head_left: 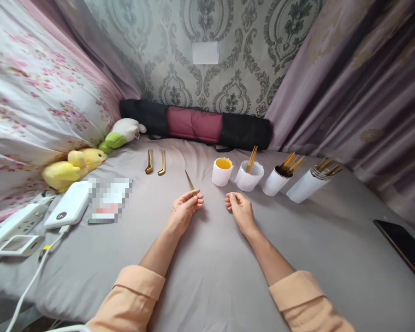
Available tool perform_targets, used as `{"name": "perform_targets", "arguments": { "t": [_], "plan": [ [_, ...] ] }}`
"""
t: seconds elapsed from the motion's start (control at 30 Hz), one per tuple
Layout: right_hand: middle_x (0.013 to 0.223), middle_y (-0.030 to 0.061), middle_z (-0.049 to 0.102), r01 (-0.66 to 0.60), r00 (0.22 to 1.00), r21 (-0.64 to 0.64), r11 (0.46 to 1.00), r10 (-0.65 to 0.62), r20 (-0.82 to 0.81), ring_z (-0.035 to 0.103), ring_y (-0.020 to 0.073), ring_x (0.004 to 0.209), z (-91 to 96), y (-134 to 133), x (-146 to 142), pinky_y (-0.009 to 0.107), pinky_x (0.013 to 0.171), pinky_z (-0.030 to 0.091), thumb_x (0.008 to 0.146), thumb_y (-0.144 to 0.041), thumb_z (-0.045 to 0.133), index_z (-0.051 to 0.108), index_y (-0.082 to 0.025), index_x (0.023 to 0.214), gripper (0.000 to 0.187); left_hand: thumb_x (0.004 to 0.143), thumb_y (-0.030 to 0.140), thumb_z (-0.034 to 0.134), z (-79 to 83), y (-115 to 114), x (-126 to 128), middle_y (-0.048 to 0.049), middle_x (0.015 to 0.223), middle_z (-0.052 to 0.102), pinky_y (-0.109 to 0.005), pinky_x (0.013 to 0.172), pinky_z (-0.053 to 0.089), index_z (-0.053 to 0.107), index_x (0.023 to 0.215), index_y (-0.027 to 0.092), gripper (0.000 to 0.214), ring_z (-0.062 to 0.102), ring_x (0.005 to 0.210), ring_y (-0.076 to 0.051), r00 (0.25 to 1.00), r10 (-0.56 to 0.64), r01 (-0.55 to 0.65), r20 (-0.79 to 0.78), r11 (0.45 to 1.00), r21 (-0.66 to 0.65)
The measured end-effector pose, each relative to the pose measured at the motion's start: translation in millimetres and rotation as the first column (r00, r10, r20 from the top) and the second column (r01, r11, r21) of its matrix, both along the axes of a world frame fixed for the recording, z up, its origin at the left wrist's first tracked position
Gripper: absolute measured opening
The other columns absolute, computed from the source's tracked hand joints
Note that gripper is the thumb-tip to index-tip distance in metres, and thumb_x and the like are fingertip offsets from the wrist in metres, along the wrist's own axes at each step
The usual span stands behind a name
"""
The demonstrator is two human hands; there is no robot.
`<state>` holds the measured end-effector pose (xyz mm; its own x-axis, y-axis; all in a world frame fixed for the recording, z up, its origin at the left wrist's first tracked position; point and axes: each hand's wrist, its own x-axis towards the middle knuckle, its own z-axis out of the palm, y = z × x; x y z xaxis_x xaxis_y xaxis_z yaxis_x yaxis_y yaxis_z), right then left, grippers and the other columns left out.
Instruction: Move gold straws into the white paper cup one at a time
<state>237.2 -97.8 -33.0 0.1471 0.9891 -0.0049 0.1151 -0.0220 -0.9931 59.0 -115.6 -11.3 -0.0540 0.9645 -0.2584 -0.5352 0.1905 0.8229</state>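
My left hand (186, 208) rests on the grey sheet (207, 267) with its fingers pinched on a thin gold utensil (189, 181) that points up and away. My right hand (240, 207) lies beside it, fingers curled loosely, and nothing shows in it. Just beyond my hands stands a row of white cups: one with a yellow inside (222, 171), one holding gold sticks (249, 174), and two more tilted cups (275, 179) (306, 184) with several gold utensils. Two gold utensils (156, 162) lie flat at the left.
A black and maroon long bag (195, 123) lies against the wall. Plush toys (74, 167) (122, 133), a white power bank (70, 204) and a power strip (14, 227) with cables sit at the left. A dark tablet (403, 248) lies at the right edge.
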Motion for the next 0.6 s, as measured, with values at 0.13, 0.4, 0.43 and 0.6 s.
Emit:
{"name": "perform_targets", "arguments": {
  "t": [0.13,0.4,0.43,0.6],
  "plan": [
    [0.074,0.0060,0.063,-0.014,1.000,0.005,1.000,0.014,0.002,0.056,0.0108,0.059,2.1,-0.7,-0.5,0.023,0.053,0.044,0.074,-0.049,0.049,0.060,-0.015,0.085,0.038,0.066,0.013,0.064,1.5,-6.8,7.8,-0.0089,0.081,0.064,-0.023,0.066,0.047,0.061,0.096,0.007,0.031,0.059,0.066,-0.010,1.000,-0.008,0.008,-0.010,1.000,0.014],
    [0.077,0.0062,0.063,-0.038,0.999,0.009,0.999,0.038,0.008,0.056,0.0107,0.061,5.9,-3.0,-1.5,0.023,0.055,0.044,0.076,-0.048,0.048,0.060,-0.016,0.088,0.037,0.067,0.017,0.061,0.7,-21.4,23.5,-0.0077,0.081,0.063,-0.026,0.066,0.045,0.062,0.096,0.009,0.030,0.058,0.066,-0.011,0.999,-0.027,0.029,-0.029,0.998,0.048],
    [0.077,0.0062,0.063,-0.041,0.999,0.011,0.999,0.040,0.008,0.056,0.0109,0.061,5.8,-2.9,-1.4,0.023,0.055,0.044,0.076,-0.048,0.048,0.060,-0.016,0.088,0.037,0.068,0.017,0.061,-0.5,-22.8,25.4,-0.0075,0.080,0.063,-0.026,0.066,0.045,0.062,0.096,0.009,0.030,0.058,0.066,-0.011,0.999,-0.031,0.032,-0.031,0.998,0.057],
    [0.078,0.0064,0.063,-0.054,0.999,0.023,0.998,0.054,0.006,0.057,0.0114,0.063,5.3,-2.1,-1.0,0.024,0.057,0.045,0.076,-0.047,0.049,0.061,-0.015,0.089,0.036,0.069,0.020,0.060,-6.3,-27.3,31.4,-0.0073,0.081,0.063,-0.027,0.066,0.046,0.062,0.097,0.011,0.030,0.057,0.066,-0.011,0.997,-0.039,0.046,-0.069,0.994,0.101]
  ]
}}
